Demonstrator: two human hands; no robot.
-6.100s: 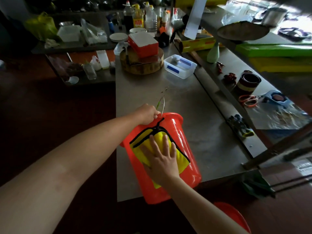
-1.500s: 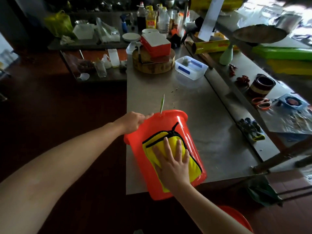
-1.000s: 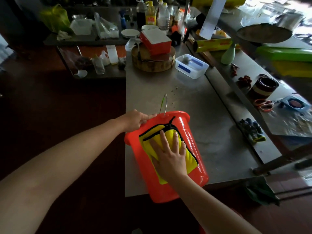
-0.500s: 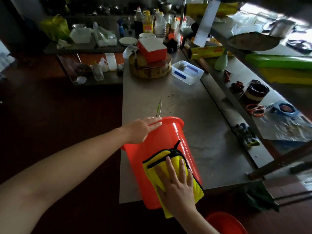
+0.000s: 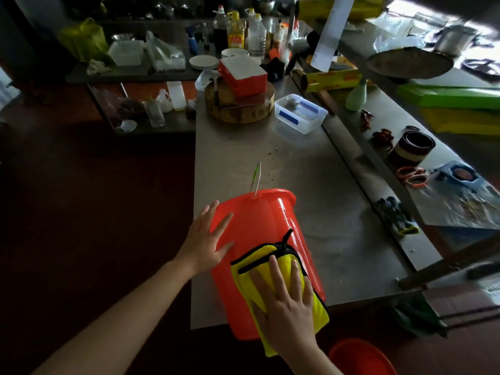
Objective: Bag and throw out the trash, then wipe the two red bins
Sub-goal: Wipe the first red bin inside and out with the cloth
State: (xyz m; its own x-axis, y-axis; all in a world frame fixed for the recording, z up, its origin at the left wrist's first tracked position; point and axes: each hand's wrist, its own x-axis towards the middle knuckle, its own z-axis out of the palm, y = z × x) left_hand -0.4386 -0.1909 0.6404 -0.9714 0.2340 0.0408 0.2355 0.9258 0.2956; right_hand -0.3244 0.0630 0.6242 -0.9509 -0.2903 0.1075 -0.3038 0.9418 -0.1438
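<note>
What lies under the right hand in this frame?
A yellow cloth with black edging, pressed flat by the right hand against the red bin. The cloth's middle and the bin wall beneath are covered.

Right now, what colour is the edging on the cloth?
Black, bordering the yellow cloth; the head view shows it best.

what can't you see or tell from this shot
Head view:
Inside of the bin: mouth faces away, its own wall hides it.
Bin wall under the cloth and right hand: covered.
Second bin: cut off by the bottom edge.
Bottle labels at the back: too small, dark.
</note>
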